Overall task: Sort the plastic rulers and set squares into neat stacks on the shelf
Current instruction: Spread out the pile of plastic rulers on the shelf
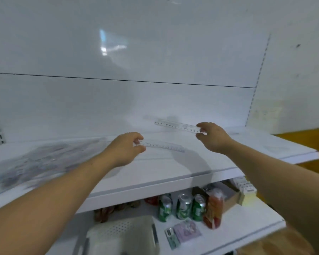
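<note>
Left grip: the left hand (pixel 125 149) pinches the left end of a clear ruler (pixel 164 145) between thumb and fingers, at centre frame.
Right grip: the right hand (pixel 213 137) pinches the right end of a second clear ruler (pixel 177 126), right of centre.
Rulers: both are roughly level over the white upper shelf (pixel 173 170), with the second higher in frame and apart from the first. Contact with the shelf cannot be told.
Left of frame: a blurred pile of clear plastic pieces (pixel 35 159) lies on that shelf.
Lower right: green cans (pixel 182 207) and a red packet (pixel 214 210) stand on the lower shelf.
Bottom centre: a white basket (pixel 122 236).
</note>
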